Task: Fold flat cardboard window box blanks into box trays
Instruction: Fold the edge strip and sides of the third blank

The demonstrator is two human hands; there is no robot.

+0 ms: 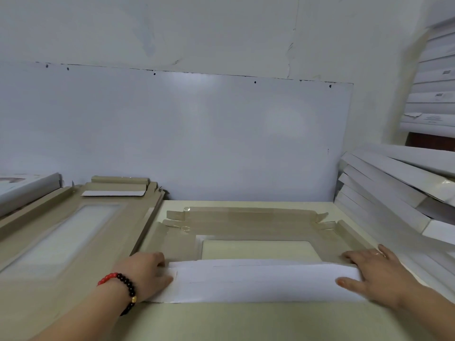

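Observation:
A tan cardboard window box blank (246, 225) lies flat on the cream table (221, 321), its clear window in the middle. Its near flap (258, 279), white side up, is raised and folded toward the window. My left hand (145, 274), with a red and black bead bracelet on the wrist, grips the flap's left end, fingers curled over its top edge. My right hand (374, 274) holds the flap's right end, fingers over the top and thumb on the white face.
A pile of flat tan window blanks (73, 230) lies at the left. Stacks of white folded boxes (394, 193) lean at the right, with more on a shelf above. A grey board stands against the wall behind the table.

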